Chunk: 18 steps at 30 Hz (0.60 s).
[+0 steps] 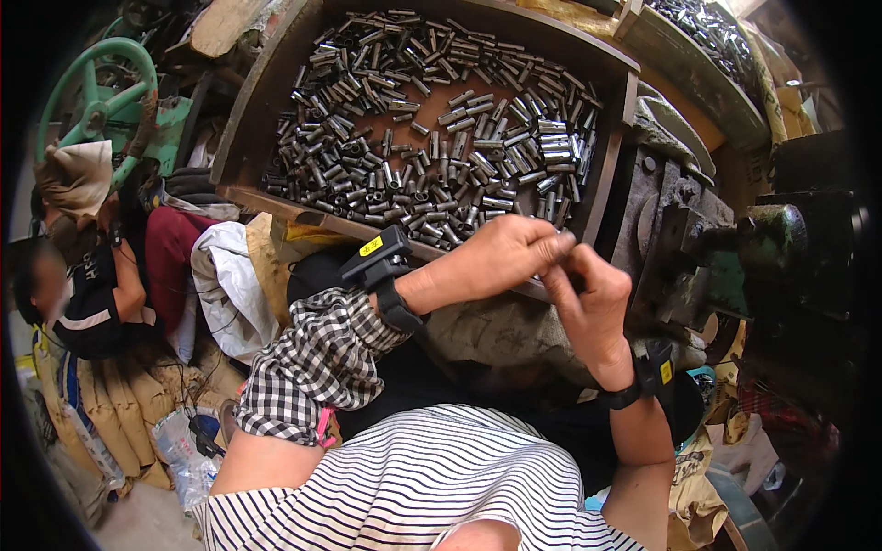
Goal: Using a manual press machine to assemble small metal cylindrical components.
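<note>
My left hand [507, 260] and my right hand [593, 298] meet over the near right edge of a wooden tray [257, 90]. The thumb and fingers of each are pinched together, tip against tip. Whatever lies between them is too small and covered to make out. Beyond the hands, many short metal tubes [556, 145] are heaped in the tray, shiny or dark, lying every way and some standing on end. Part of the tray's brown bottom shows in the middle. A black device is strapped to each wrist, and a checked sleeve covers my left forearm.
A dark, greasy machine [680, 230] stands close to the right of the tray. A second wooden tray [712, 92] of metal pieces is at the far right. To the left are a green handwheel [96, 117], another person [101, 294] and piled cloths and sacks [230, 275].
</note>
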Tool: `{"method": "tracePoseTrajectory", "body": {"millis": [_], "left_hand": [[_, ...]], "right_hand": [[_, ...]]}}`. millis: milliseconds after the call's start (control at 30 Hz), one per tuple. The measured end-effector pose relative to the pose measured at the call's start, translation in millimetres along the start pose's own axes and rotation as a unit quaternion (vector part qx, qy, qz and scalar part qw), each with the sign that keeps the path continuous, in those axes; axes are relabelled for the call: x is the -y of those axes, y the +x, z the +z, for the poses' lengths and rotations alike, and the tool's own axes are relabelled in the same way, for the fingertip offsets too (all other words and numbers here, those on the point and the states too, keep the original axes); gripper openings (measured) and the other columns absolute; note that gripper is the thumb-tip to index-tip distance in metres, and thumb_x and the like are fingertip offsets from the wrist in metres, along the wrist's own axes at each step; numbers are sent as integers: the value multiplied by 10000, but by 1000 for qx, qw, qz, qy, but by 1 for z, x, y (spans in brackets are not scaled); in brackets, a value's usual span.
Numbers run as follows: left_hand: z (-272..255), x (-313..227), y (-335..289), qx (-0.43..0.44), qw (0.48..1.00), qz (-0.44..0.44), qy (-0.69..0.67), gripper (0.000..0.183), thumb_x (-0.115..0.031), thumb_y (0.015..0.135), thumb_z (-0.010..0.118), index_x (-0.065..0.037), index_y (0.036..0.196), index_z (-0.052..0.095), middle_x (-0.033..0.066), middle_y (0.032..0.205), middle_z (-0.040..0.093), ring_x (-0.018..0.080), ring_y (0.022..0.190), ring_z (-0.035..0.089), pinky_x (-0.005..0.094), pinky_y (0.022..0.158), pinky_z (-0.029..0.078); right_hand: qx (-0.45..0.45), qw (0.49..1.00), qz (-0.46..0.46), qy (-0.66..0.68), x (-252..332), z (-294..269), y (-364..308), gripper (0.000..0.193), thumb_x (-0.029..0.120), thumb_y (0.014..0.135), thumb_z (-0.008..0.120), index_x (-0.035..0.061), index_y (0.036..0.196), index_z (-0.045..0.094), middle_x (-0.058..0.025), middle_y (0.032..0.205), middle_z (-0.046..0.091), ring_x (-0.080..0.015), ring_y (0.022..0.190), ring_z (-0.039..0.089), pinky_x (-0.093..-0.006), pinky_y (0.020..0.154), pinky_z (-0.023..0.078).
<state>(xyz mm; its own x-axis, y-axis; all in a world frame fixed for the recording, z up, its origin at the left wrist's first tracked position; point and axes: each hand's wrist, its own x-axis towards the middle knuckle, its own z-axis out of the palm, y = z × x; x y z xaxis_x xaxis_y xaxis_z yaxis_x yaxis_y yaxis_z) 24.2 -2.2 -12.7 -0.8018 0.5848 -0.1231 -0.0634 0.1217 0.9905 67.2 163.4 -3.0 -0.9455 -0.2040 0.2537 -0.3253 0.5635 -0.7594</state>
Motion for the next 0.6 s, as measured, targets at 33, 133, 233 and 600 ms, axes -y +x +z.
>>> {"method": "tracePoseTrajectory", "body": {"millis": [33,133,233,600], "left_hand": [[-6,-1,-1,-22,992,-82,-94,324,-335,960,485,-67,806,583,-48,606,474,17,512,412,172,446,331],[-26,6,0,-97,926,-98,-350,253,-318,948,509,-80,905,586,-41,709,524,39,587,492,168,494,392],[-39,14,-1,-157,896,-58,-411,150,-197,940,530,-68,1011,558,15,887,584,89,753,565,230,647,497],[-45,2,-9,-135,989,-58,-1,147,-98,825,553,-38,951,602,51,820,606,94,658,550,235,533,457]], "right_hand": [[8,997,53,49,5,-1,7,157,111,814,675,-4,763,581,-100,569,539,-179,468,539,-288,455,401],[-70,989,-23,-130,-3,-2,41,151,106,810,653,18,735,557,-90,650,557,-190,538,562,-309,485,431],[-1,894,-115,-434,-38,1,69,52,84,754,609,54,777,573,-95,789,562,-235,727,610,-356,562,481],[45,931,-75,-354,-32,13,79,140,79,724,637,23,838,577,-125,810,591,-294,751,623,-386,637,480]]}}
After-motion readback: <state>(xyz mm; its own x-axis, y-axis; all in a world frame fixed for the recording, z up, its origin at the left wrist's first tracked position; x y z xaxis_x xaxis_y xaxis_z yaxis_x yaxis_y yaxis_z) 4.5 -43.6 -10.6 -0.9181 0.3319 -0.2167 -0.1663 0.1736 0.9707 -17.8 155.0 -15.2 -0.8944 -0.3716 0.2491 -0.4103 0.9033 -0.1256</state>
